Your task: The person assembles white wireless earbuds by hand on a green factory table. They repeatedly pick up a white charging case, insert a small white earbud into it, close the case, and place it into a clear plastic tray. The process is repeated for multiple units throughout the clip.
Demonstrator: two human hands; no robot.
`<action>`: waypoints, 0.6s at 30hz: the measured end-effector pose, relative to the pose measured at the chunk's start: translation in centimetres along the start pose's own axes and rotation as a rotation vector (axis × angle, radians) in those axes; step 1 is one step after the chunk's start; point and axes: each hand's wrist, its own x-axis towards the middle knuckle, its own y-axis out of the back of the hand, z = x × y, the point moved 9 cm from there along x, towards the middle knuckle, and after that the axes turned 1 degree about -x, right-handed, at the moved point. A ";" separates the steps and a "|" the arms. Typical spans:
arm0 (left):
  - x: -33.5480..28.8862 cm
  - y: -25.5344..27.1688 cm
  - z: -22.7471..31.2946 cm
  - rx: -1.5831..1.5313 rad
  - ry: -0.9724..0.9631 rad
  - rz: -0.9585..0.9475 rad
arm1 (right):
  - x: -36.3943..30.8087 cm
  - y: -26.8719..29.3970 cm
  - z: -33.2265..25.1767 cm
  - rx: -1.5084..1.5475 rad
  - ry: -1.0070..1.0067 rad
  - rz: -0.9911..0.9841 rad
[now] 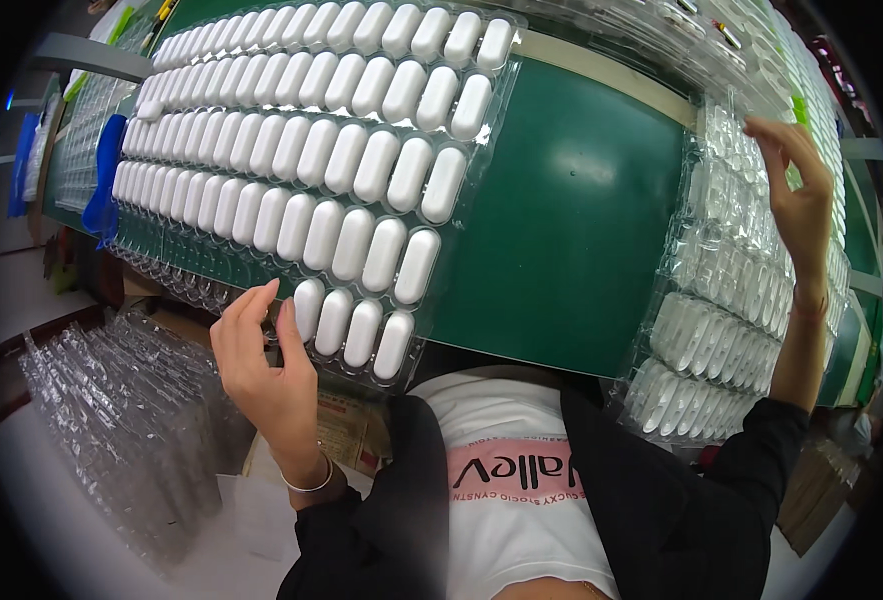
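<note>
My left hand (266,365) is at the front left of a clear plastic tray (423,345), thumb and fingers apart with nothing visible between them. Its thumb is beside the leftmost white oblong case (306,308) of the short front row. Longer rows of similar white cases (346,160) fill the tray behind it. Over on the right, my right hand (799,185) hangs above clear trays of glossy pieces (706,335). Its thumb and forefinger come together in a pinch; anything between the tips is too small to make out.
A green work surface (571,210) separates the two tray areas. A blue object (106,180) stands at the tray's left end, near a grey bar (91,55). Stacked clear plastic trays (131,420) lean below the table at left. More clear trays (651,45) lie at the back right.
</note>
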 end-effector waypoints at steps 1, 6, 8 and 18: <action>-0.2 -0.2 -0.1 0.027 -0.020 -0.033 | -0.8 -0.1 -1.3 0.017 -0.026 -0.032; -0.9 -1.9 -1.5 0.052 0.161 -0.071 | -3.7 0.8 -3.2 0.021 -0.063 -0.015; -1.5 -0.4 -0.3 0.024 0.167 0.107 | -5.3 1.3 -1.3 0.182 -0.235 0.015; -4.3 -6.7 15.4 -1.239 -0.181 -0.286 | -15.0 3.3 1.5 0.124 -0.628 0.036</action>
